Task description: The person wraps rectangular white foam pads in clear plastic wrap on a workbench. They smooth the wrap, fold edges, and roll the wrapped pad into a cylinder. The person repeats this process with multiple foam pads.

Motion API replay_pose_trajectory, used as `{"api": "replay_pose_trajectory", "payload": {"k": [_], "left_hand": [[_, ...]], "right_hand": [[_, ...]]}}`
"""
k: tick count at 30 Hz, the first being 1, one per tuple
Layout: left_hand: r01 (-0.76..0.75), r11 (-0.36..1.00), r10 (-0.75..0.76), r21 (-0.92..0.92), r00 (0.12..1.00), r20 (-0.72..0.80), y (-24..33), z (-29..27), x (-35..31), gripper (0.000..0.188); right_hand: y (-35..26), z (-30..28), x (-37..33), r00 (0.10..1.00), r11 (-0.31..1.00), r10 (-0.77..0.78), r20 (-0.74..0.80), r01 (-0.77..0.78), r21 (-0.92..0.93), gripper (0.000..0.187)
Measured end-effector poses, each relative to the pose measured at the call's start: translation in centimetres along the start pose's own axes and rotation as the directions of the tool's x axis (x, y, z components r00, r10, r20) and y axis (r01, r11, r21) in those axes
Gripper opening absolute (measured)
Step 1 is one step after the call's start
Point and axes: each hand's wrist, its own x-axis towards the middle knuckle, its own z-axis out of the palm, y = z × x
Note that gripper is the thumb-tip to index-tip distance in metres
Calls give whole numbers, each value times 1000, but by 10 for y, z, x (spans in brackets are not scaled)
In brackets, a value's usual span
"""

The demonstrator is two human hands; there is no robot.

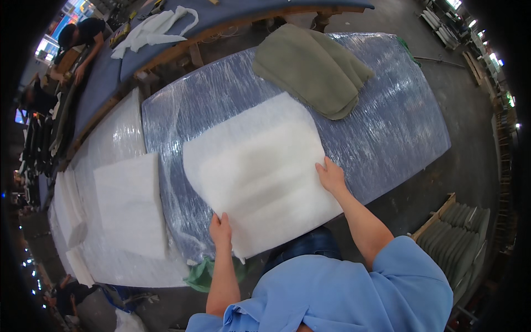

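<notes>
A large square sheet of white fibre padding [260, 171] lies flat on a table wrapped in clear plastic film [387, 110]. My left hand [220, 229] grips the sheet's near left corner at the table's front edge. My right hand [331, 175] holds the sheet's right edge, fingers on top. Beyond the sheet, at the far side of the table, rests a folded pile of olive-green fabric [310, 69].
To the left, another white padding sheet [131, 205] lies on a second plastic-covered surface. A blue-topped bench [105, 77] with white cloth [152, 30] stands behind, with a person [80, 36] at it. Stacked grey-green pieces sit in a wooden crate [459, 238] at right. A green rag [202, 275] hangs below.
</notes>
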Motion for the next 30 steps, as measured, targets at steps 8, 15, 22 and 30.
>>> {"api": "replay_pose_trajectory", "payload": {"k": [8,15,22,30], "left_hand": [[147,966,-126,-212,986,109,3,-1,15,26],[411,794,-212,-447,877,430,-1,-20,25,38],[324,930,-227,-174,878,421,13,-31,31,48],[-95,992,92,-78,995,-34,23,-47,2,58]], "right_hand": [[0,0,25,964,959,242,113,-255,120,63],[-10,0,33,898,893,406,171,-430,134,87],[-9,-12,28,839,796,522,152,-544,265,90],[-25,-51,22,996,909,26,-81,11,417,61]]}}
